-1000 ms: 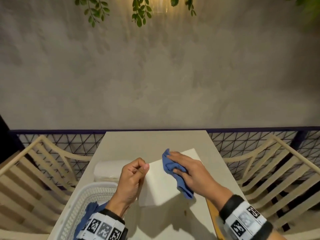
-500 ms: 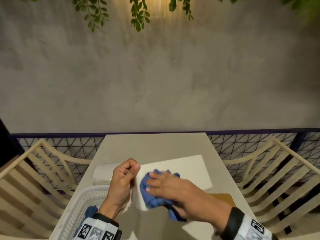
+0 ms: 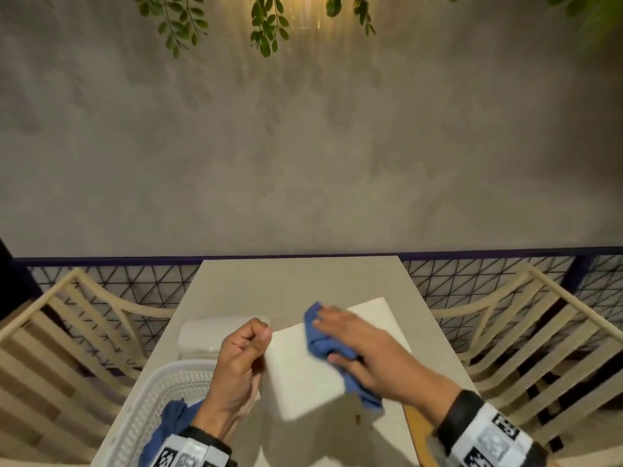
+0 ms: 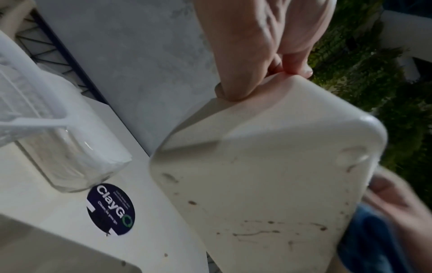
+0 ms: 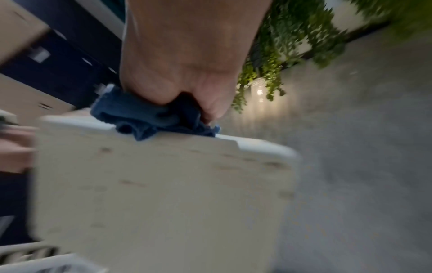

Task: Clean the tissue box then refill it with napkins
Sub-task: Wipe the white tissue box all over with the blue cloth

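The white tissue box point(image 3: 303, 375) is held tilted above the table. My left hand point(image 3: 263, 338) grips its left edge, thumb on the rim. My right hand point(image 3: 340, 335) clutches a crumpled blue cloth point(image 3: 318, 347) and presses it on the box's upper face. In the left wrist view the box point(image 4: 268, 184) shows brown specks and streaks, with my left hand point(image 4: 268, 73) pinching its top edge. The right wrist view is blurred: the right hand point(image 5: 187, 103) bunches the cloth point(image 5: 145, 120) against the box point(image 5: 163, 194). A wrapped napkin stack point(image 3: 215, 335) lies behind the left hand.
A white plastic basket point(image 3: 151, 399) at the front left holds another blue cloth point(image 3: 172, 416). A tan board point(image 3: 413, 429) sits by the table's right front edge. A round dark sticker point(image 4: 111, 209) is on the table point(image 3: 296, 281). Slatted chairs point(image 3: 67, 348) flank both sides.
The right hand swept the cloth from the box's far end to beside the left hand, then back toward the middle. The left hand kept its grip on the box.
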The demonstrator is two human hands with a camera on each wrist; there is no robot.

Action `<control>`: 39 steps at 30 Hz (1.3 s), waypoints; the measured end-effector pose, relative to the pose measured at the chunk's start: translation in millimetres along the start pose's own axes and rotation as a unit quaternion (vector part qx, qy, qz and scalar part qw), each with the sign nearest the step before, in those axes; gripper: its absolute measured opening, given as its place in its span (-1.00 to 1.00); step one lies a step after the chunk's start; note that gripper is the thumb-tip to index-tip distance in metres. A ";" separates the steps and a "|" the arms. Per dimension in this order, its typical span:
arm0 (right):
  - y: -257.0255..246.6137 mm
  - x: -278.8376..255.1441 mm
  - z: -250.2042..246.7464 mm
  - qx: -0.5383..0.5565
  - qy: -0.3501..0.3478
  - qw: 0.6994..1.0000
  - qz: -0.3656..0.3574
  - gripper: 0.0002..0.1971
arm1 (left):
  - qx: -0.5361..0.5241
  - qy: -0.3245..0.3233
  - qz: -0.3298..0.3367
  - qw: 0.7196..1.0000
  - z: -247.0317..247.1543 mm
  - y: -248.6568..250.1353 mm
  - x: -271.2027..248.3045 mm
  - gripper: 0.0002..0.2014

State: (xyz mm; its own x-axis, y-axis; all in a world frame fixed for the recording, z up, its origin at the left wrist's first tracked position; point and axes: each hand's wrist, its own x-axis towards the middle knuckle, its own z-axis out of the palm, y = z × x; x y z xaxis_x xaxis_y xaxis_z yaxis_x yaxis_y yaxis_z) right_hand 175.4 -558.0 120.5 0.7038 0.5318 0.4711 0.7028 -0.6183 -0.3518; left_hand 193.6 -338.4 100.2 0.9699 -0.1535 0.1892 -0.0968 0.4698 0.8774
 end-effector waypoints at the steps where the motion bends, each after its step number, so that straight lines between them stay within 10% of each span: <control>1: 12.8 0.5 -9.9 0.021 0.013 0.998 0.064 -0.53 | -0.001 -0.005 0.001 1.000 -2.5 3.4 0.5 -0.58; 4: 34.0 4.7 -30.1 0.011 -0.026 0.982 0.187 -0.60 | 0.005 -0.010 0.002 1.000 -5.6 9.4 3.0 -0.69; 9: 27.7 12.0 -32.0 -0.005 -0.063 0.980 0.190 -0.69 | 0.136 -0.048 -0.015 0.989 -19.6 17.0 8.1 -0.64; 14: 20.8 21.4 -35.5 -0.028 -0.054 0.980 0.188 -0.71 | 0.428 -0.163 -0.091 0.884 -17.2 35.6 19.9 -0.66; 17: 22.1 24.0 -38.4 -0.051 -0.047 0.980 0.184 -0.71 | 0.534 -0.126 -0.057 0.834 -7.8 39.5 26.5 -0.82; 23: -21.3 43.4 -14.8 -0.043 0.095 0.995 -0.002 -0.77 | 0.410 -0.031 -0.038 0.911 6.6 37.1 33.8 -0.71; 27: -12.6 -2.2 12.9 -0.070 -0.076 0.988 -0.111 -0.38 | 0.365 -0.027 -0.056 0.929 -11.9 38.3 27.9 -0.70; 33: 33.9 -2.0 -20.0 -0.051 0.077 0.990 0.103 -0.54 | 0.321 -0.012 -0.061 0.945 -15.3 30.0 19.2 -0.78; 37: 10.6 -7.0 3.4 -0.053 -0.072 0.994 -0.065 -0.43 | 0.302 0.011 -0.057 0.951 -14.5 27.2 23.2 -0.78; 39: 21.1 -22.1 -5.8 -0.056 -0.040 0.996 -0.054 -0.51 | 0.295 -0.008 -0.057 0.954 -18.4 28.3 21.2 -0.78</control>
State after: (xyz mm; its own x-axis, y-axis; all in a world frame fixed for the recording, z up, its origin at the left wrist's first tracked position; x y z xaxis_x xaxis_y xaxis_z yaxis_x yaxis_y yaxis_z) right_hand 174.0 -586.1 107.3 0.6341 0.6399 0.4341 0.7616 -0.6140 -0.2074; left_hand 215.6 -312.4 121.0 0.9786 -0.1895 0.0795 -0.1036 -0.1207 0.9873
